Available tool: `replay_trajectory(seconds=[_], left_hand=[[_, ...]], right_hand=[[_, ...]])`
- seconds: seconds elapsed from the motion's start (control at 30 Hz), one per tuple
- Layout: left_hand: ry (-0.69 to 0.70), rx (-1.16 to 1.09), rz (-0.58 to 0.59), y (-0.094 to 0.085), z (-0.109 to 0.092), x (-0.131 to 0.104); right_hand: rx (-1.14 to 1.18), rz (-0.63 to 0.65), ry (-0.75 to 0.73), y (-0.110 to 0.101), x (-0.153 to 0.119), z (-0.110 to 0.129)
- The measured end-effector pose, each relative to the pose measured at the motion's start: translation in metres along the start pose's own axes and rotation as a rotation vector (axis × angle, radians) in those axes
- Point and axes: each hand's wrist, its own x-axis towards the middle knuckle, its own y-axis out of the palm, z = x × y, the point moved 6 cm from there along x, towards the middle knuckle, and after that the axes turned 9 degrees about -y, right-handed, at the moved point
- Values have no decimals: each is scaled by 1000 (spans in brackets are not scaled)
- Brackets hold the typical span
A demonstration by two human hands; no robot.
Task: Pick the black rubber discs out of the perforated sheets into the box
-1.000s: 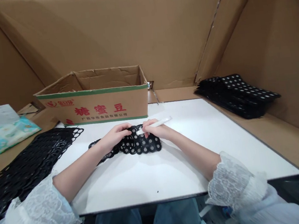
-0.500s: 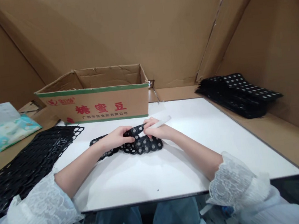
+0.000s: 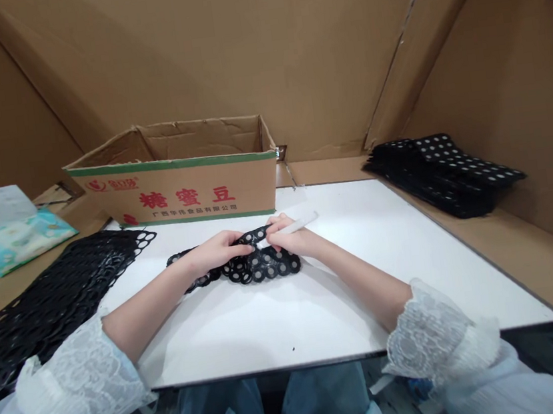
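Note:
A black sheet of joined rings (image 3: 270,267) lies folded over on the white tabletop, many of its rings filled with pale discs. My left hand (image 3: 221,250) grips its upper left part, the thumb pressed on top. In my right hand (image 3: 287,232) is a white pen-like stick (image 3: 301,222), held slanting with its lower tip against the sheet. The right fingers also touch the upper edge of the sheet. Exactly what the tip touches is too small to make out.
A cardboard box (image 3: 184,190) stands open behind my hands. To the left lie stacked black ring sheets (image 3: 59,287) and a tissue pack (image 3: 21,239). Black sheets with pale dots (image 3: 444,176) are piled at right. Cardboard walls (image 3: 216,46) enclose the white table (image 3: 232,340).
My left thumb has shifted slightly right along the sheet, towards the stick's tip. The right hand and stick stay nearly in place, and the whole view has moved a little.

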Motion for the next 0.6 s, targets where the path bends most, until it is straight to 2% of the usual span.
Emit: replay_trajectory(seconds=[0.2, 0.37, 0.43, 0.5, 0.6], left_hand=[[-8, -42, -76, 1, 3, 0], [-16, -49, -89, 1, 3, 1], [2, 24, -100, -1, 0, -1], [14, 135, -114, -3, -4, -4], [28, 249, -40, 1, -9, -8]], right_hand=[[-280, -99, -107, 4, 1, 4], [-443, -145, -192, 8, 0, 7], [-421, -139, -154, 5, 1, 5], [-303, -107, -56, 2, 1, -1], [-75, 3, 31, 1, 2, -3]])
